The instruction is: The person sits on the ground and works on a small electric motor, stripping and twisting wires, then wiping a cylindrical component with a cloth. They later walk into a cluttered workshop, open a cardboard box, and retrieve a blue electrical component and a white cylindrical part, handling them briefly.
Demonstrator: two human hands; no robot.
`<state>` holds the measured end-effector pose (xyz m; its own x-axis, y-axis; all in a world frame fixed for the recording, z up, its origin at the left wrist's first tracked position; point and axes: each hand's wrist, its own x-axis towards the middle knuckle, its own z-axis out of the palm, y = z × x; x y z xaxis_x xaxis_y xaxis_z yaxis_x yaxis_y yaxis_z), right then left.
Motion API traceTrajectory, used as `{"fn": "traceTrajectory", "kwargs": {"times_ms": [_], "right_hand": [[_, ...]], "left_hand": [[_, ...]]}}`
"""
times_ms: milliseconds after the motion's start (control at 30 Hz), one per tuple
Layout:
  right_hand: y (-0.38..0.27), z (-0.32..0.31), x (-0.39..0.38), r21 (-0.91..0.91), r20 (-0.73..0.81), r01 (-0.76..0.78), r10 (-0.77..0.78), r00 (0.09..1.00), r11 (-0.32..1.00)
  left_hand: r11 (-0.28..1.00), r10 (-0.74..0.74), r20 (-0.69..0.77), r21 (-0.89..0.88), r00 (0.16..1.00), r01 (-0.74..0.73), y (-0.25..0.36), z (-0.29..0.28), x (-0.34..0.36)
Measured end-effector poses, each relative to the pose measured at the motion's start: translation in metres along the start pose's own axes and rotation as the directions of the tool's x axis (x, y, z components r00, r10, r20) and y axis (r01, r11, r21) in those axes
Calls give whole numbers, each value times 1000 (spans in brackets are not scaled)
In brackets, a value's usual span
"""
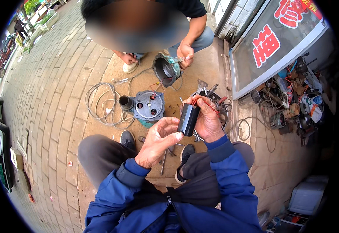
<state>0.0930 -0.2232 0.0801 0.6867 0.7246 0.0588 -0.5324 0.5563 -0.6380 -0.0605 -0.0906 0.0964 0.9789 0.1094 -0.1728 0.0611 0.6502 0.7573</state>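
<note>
In front of me, both hands are on a black capacitor [189, 119] with red wires [204, 101] at its upper end. My right hand [209, 123] grips its right side near the wires. At its lower left, my left hand [161, 138] has thumb and fingers against the case; part of those fingers is hidden. Below lies a grey-green pump body [150, 105] with a round top, several openings and a black outlet [126, 103]. Beyond it, a person's hand [185, 54] holds a green, hollow motor housing [165, 72] tilted toward me.
Coiled grey cable [95, 103] lies left of the pump. Behind my right hand is a container of tools and parts [216, 97], including a spring [214, 87]. A glass door [272, 42] and a heap of parts [294, 101] are at right. A person crouches opposite.
</note>
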Motion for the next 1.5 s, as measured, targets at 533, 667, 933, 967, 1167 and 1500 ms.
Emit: {"fn": "traceTrajectory", "kwargs": {"times_ms": [533,667,933,967,1167,1500], "right_hand": [[23,15,-4,-60,-115,-215,207,972,975],[21,20,-4,-65,-58,-247,243,968,967],[18,36,-9,-127,74,-301,311,947,945],[18,36,-9,-185,78,-291,309,948,939],[19,18,-14,-330,63,-230,265,962,915],[2,44,-22,-569,278,-141,351,894,810]], "left_hand": [[574,643,-164,750,748,-329,-10,-2,7],[513,661,-150,806,735,-296,-9,-4,6],[978,196,-315,134,929,-161,7,-5,1],[989,145,-292,6,946,-149,8,-7,1],[925,48,-69,-374,996,-70,8,-16,-1],[794,-25,115,-601,993,89,6,-10,-6]]}}
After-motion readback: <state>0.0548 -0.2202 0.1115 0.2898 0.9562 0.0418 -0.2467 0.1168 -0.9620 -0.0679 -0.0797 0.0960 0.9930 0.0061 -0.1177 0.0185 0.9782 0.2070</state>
